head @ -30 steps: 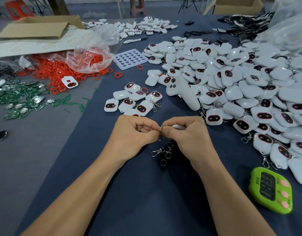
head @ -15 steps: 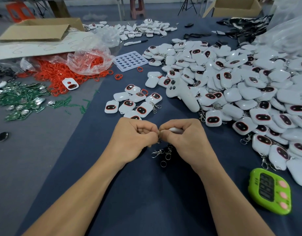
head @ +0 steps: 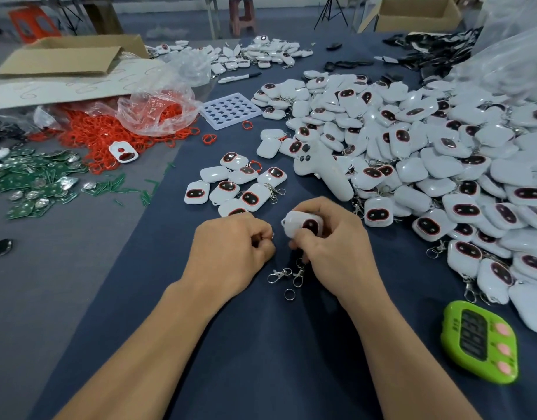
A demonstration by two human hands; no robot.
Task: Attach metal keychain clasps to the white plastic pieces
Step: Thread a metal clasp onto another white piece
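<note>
My right hand (head: 334,247) grips a white plastic piece (head: 302,224) with a dark oval window rimmed in red, face turned up. My left hand (head: 231,250) is curled just left of it and pinches a small metal ring (head: 272,235) at its fingertips. Loose metal clasps (head: 280,274) and a split ring (head: 289,294) lie on the blue cloth (head: 261,359) below both hands. A small group of white pieces (head: 240,186) lies just beyond my hands, and a big heap of white pieces (head: 428,153) fills the right side.
A green digital timer (head: 479,341) sits near right. A white handheld tool (head: 325,174) rests at the heap's edge. Red rings (head: 109,131) spill from a plastic bag, green circuit boards (head: 33,180) lie left, and a white hole tray (head: 229,110) and cardboard box (head: 70,57) sit farther back.
My hands have drawn slightly apart. My right hand has turned the white piece up into view, where before it was mostly hidden in the fist.
</note>
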